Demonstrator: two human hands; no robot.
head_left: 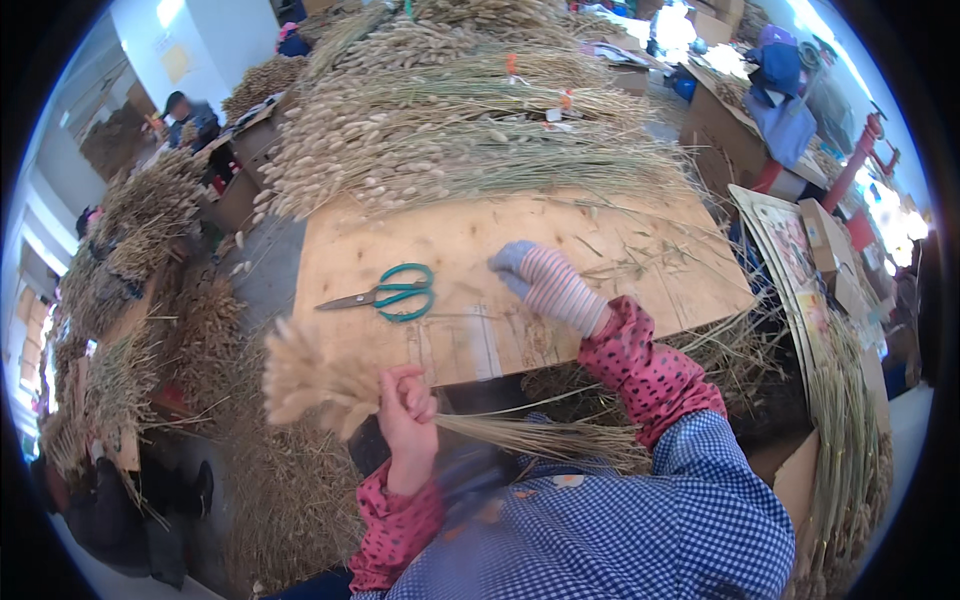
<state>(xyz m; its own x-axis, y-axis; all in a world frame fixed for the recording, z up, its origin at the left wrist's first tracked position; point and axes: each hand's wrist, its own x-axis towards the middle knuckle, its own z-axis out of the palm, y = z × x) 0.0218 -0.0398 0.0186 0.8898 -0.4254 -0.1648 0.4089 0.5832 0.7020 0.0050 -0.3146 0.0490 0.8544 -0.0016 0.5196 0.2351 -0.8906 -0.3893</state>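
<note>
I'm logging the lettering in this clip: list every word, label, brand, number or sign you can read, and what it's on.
No text can be read.
Wall sheet, upper left: too small and blurred.
White tag among the heaped stalks: too small.
Printed board, right: too blurred to make out any lettering.
Scissors: no lettering shows.
Held bunch: no label shows.

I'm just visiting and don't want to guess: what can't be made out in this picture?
All in the head view:
- Fluffy heads of the held bunch: blurred, so not countable.
- Stems within the left hand: hidden by its closed fingers.
- Right hand: covered by a striped glove; whether it pinches anything is unclear.
- Far grass pile: cut off by the upper edge.
- Distant person: too small and blurred to tell their handwork.
</note>
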